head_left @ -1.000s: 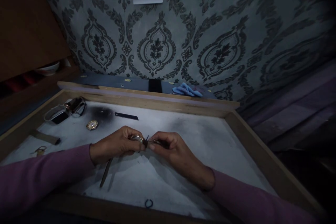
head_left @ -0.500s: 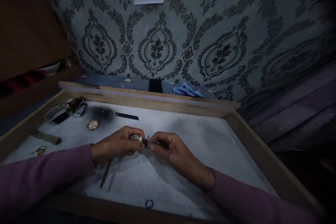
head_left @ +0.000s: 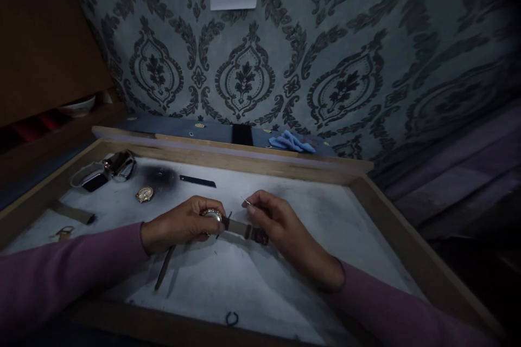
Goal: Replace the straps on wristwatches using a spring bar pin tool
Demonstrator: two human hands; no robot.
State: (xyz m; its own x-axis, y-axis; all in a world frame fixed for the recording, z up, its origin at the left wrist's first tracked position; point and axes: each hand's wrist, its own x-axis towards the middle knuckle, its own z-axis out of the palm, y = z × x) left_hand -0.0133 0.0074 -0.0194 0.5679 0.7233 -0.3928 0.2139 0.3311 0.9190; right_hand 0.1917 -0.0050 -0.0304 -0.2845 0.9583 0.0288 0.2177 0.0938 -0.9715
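Note:
My left hand (head_left: 189, 221) is closed around a round wristwatch (head_left: 211, 214) with a shiny bezel. One half of its strap (head_left: 238, 227), olive with a dark buckle end, sticks out to the right above the tray floor. The other half (head_left: 164, 268) hangs below the left hand. A short dark strand crosses the strap close to the case. My right hand (head_left: 280, 225), just above the buckle end, pinches a thin, light, needle-like pin (head_left: 245, 201) between thumb and forefinger; its exact kind is too small to tell.
A wooden-rimmed tray (head_left: 236, 153) surrounds the white work surface. At its left lie a smartwatch (head_left: 94, 180), another watch (head_left: 122, 165), a gold watch head (head_left: 144, 194) and an olive strap piece (head_left: 73, 211). A dark blade (head_left: 197, 181) lies behind my hands, a small dark ring (head_left: 232, 318) in front. A blue cloth (head_left: 291, 141) rests beyond the rim.
My right hand has moved right and slightly up, away from the watch, with the thin pin in its fingers. The strap and buckle end now show. My left hand has stayed in place.

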